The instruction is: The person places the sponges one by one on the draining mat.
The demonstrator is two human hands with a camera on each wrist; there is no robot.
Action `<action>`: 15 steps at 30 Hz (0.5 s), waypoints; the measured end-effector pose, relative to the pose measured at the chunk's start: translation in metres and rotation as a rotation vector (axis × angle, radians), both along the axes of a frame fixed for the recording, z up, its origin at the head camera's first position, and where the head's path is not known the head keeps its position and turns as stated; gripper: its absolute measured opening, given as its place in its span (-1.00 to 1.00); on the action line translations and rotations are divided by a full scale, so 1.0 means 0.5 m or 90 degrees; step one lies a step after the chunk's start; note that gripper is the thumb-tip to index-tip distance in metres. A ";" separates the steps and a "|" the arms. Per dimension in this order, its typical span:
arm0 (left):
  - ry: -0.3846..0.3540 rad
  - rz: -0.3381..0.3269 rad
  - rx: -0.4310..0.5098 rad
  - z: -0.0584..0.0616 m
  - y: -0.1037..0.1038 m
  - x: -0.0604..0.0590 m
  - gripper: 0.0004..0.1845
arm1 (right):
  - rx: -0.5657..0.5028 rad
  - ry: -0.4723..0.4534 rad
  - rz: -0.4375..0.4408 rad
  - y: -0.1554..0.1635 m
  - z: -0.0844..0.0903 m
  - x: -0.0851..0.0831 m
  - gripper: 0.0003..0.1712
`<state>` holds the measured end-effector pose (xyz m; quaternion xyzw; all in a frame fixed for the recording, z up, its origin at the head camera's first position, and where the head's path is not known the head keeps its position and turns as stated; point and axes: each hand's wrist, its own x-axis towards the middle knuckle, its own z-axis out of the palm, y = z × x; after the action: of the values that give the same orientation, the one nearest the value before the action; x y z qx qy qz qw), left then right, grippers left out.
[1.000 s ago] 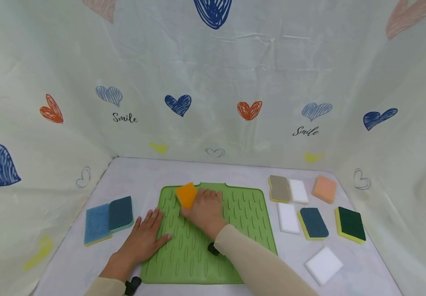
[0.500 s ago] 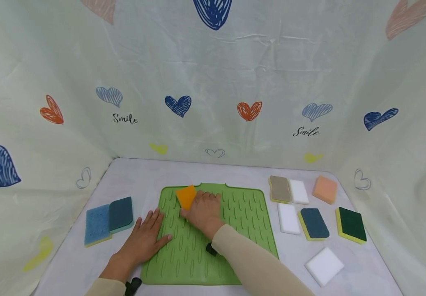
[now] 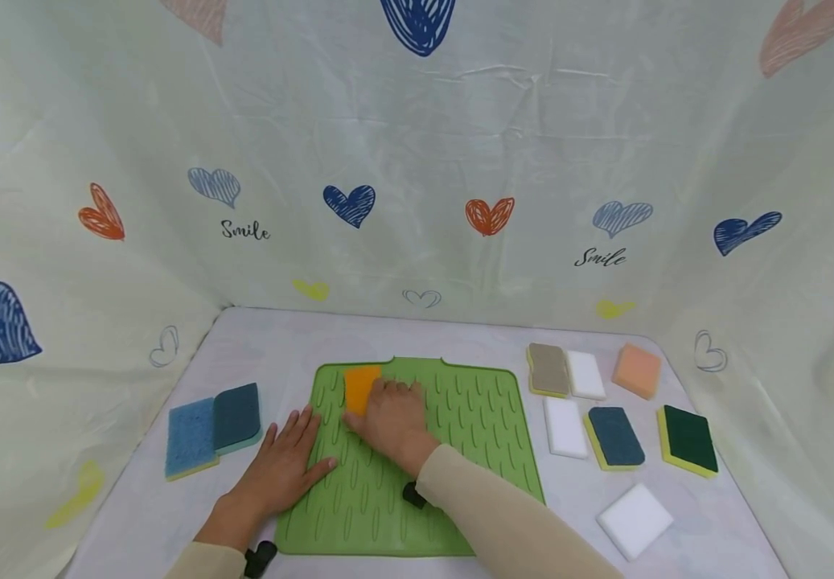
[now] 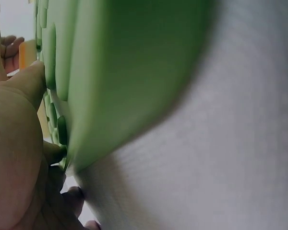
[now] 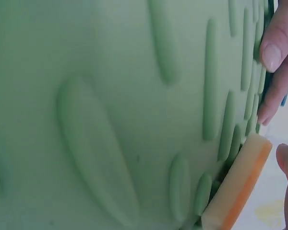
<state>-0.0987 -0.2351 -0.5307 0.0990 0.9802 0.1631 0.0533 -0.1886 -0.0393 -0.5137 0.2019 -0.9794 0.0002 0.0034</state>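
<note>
An orange sponge (image 3: 361, 386) lies on a green ribbed mat (image 3: 474, 418), near the mat's far left corner. My right hand (image 3: 388, 422) grips the sponge from its near side and presses it to the mat. My left hand (image 3: 282, 465) lies flat with straight fingers across the mat's left edge and the white table. In the right wrist view the sponge (image 5: 237, 189) shows a pale side and an orange face against the mat (image 5: 110, 96). The left wrist view shows the mat (image 4: 125, 72) close up, with the sponge (image 4: 27, 52) far off.
Right of the mat lie several sponges: grey (image 3: 547, 370), white (image 3: 585, 375), peach (image 3: 635, 371), white (image 3: 564, 426), dark blue (image 3: 614, 437), dark green (image 3: 688, 438), white (image 3: 634, 520). A blue sponge (image 3: 191, 437) and a teal sponge (image 3: 236, 416) lie left. Heart-printed cloth walls enclose the table.
My right hand has slid the orange sponge a little to the left and turned it from tilted to square with the mat. The left hand has stayed put.
</note>
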 end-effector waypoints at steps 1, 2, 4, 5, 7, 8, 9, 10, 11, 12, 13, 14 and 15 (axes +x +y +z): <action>0.000 0.000 0.000 0.000 0.000 0.000 -0.11 | -0.003 0.003 0.011 -0.001 0.001 0.003 0.05; 0.000 0.000 0.000 0.001 0.000 0.000 -0.11 | -0.005 0.007 0.024 -0.001 0.002 0.006 0.02; 0.002 -0.001 -0.001 0.001 0.000 0.001 -0.11 | -0.010 0.015 0.056 0.000 0.004 0.011 -0.02; 0.001 -0.001 0.000 0.001 -0.001 0.001 -0.11 | -0.014 0.017 0.072 0.001 0.005 0.014 -0.04; -0.005 0.000 0.001 0.002 -0.001 0.001 -0.10 | -0.016 0.030 0.107 0.005 0.006 0.015 -0.09; -0.005 0.002 0.001 0.001 -0.002 0.000 -0.09 | -0.019 0.037 0.123 0.008 0.003 0.014 -0.12; -0.004 0.002 0.002 0.001 -0.002 0.000 -0.09 | -0.023 0.047 0.136 0.011 0.000 0.011 -0.14; -0.005 0.002 0.003 -0.001 -0.003 -0.001 -0.09 | -0.024 0.058 0.147 0.015 -0.003 0.007 -0.16; -0.006 0.003 0.003 -0.002 -0.003 -0.002 -0.09 | -0.025 0.069 0.153 0.019 -0.007 0.002 -0.15; -0.008 0.004 0.003 -0.003 -0.004 -0.002 -0.09 | -0.022 0.080 0.158 0.023 -0.010 -0.004 -0.14; -0.008 0.005 0.003 -0.005 -0.004 -0.003 -0.09 | -0.018 0.086 0.160 0.027 -0.013 -0.010 -0.11; -0.009 0.005 0.003 -0.006 -0.004 -0.003 -0.09 | -0.012 0.088 0.162 0.032 -0.017 -0.016 -0.08; -0.011 0.006 0.005 -0.007 -0.004 -0.004 -0.09 | -0.004 0.088 0.164 0.035 -0.018 -0.022 -0.04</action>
<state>-0.1004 -0.2372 -0.5341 0.0934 0.9795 0.1681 0.0603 -0.1997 -0.0216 -0.5230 0.3253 -0.9428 -0.0105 0.0718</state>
